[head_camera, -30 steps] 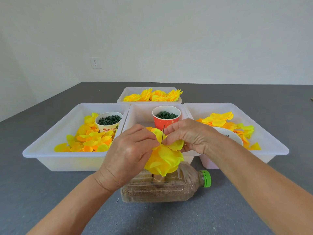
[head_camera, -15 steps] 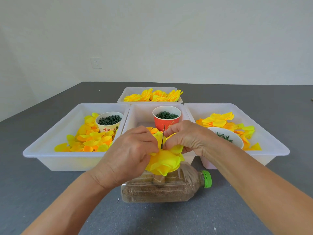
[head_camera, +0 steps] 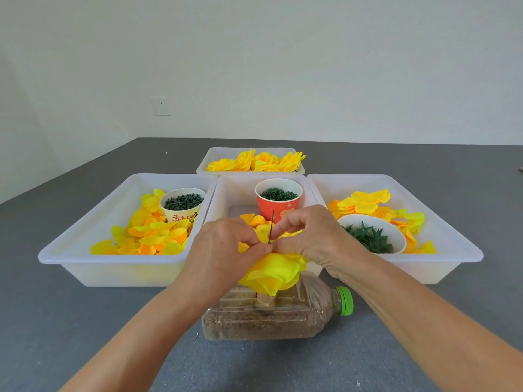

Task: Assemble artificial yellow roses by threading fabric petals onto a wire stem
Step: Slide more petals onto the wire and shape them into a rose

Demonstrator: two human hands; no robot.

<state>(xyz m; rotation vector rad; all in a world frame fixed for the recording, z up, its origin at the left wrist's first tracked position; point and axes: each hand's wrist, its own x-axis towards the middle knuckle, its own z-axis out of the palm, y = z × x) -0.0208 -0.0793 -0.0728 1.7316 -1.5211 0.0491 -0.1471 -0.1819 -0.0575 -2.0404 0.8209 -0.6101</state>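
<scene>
A thin dark wire stem stands upright from a sand-filled plastic bottle lying on its side. A bunch of yellow fabric petals is threaded on the wire just above the bottle. My left hand and my right hand meet at the wire, fingertips pinching the top of the petal bunch on either side of it. The wire's lower part is hidden by the petals and hands.
Three white trays sit behind the bottle: the left tray holds loose petals and a cup of green parts, the middle tray a red cup of green rings, the right tray petals and a bowl of green leaves. A back tray holds finished roses.
Both hands have pushed the petal bunch a little lower on the wire, so more bare wire shows above the fingers. The hands stay pinched together at the stem.
</scene>
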